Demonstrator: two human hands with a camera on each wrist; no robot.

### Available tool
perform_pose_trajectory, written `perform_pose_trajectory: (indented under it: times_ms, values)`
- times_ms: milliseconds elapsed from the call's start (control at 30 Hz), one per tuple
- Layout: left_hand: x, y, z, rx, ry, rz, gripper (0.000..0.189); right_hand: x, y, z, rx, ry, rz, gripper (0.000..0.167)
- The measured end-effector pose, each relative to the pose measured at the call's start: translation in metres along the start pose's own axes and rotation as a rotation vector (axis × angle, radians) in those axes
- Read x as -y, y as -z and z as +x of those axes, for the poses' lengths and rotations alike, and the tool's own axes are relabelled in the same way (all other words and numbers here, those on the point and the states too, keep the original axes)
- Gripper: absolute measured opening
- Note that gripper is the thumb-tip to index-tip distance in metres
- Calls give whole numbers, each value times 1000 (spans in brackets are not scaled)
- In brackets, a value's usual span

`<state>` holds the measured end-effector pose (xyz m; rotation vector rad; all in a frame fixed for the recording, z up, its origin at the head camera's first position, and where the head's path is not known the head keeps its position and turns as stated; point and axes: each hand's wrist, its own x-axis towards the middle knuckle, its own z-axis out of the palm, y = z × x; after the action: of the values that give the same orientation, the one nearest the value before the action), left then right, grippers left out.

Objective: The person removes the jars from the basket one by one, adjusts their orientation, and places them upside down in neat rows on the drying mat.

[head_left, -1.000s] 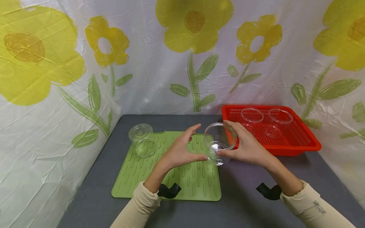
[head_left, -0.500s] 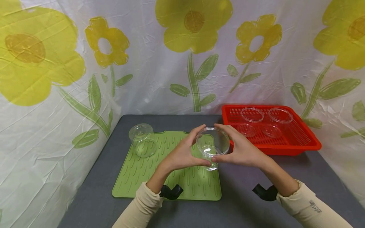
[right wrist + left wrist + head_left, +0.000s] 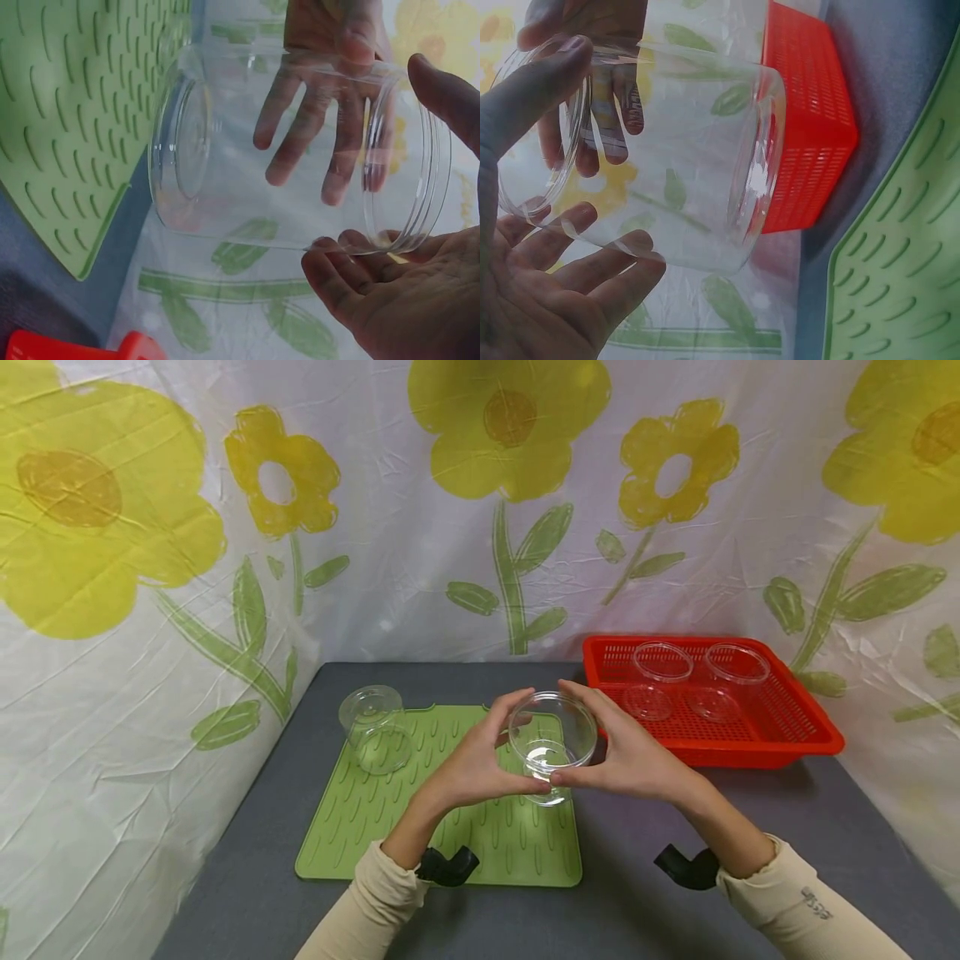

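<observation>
Between both hands hangs a clear plastic jar (image 3: 552,735), upright with its wide ringed rim on top, over the right part of the green ridged mat (image 3: 450,852). My left hand (image 3: 477,762) grips the jar near its rim from the left. From the opposite side, my right hand (image 3: 633,752) holds it the same way, and the two thumbs nearly meet in front. In the right wrist view the jar (image 3: 247,157) shows its thick base and smooth see-through wall. Another clear jar (image 3: 377,731) stands upside down at the mat's far left corner.
A red perforated basket (image 3: 750,756) stands at the back right of the dark grey table (image 3: 645,877). Inside are two clear jars, one at the left (image 3: 663,663) and one at the right (image 3: 737,665). A flower-print curtain (image 3: 420,577) encloses the back and sides.
The jar has moved left from beside the basket to over the mat, with my right hand. My left hand, earlier just beside the jar, has taken hold of it too.
</observation>
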<state>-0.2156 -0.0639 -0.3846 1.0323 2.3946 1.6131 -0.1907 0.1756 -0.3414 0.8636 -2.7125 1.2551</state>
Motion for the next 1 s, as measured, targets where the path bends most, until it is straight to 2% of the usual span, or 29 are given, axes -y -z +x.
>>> perform_pose_trajectory:
  times_ms: [167,300,500,733,1000]
  values:
    - [2,1,-2,-21,4,0,110,-2,-1,-1,2,17,16,108]
    - [6,1,-4,-49,5,-39,109,-6,-1,-3,-1,21,24,109]
    - [10,2,-6,-105,-48,-132,108,-15,-3,-7,-22,16,30,109]
    - [11,2,-7,-180,-84,-250,106,-27,-15,-7,-78,55,105,110]
    - [13,-5,-6,-231,-156,-355,107,-34,-33,-6,-181,109,160,111]
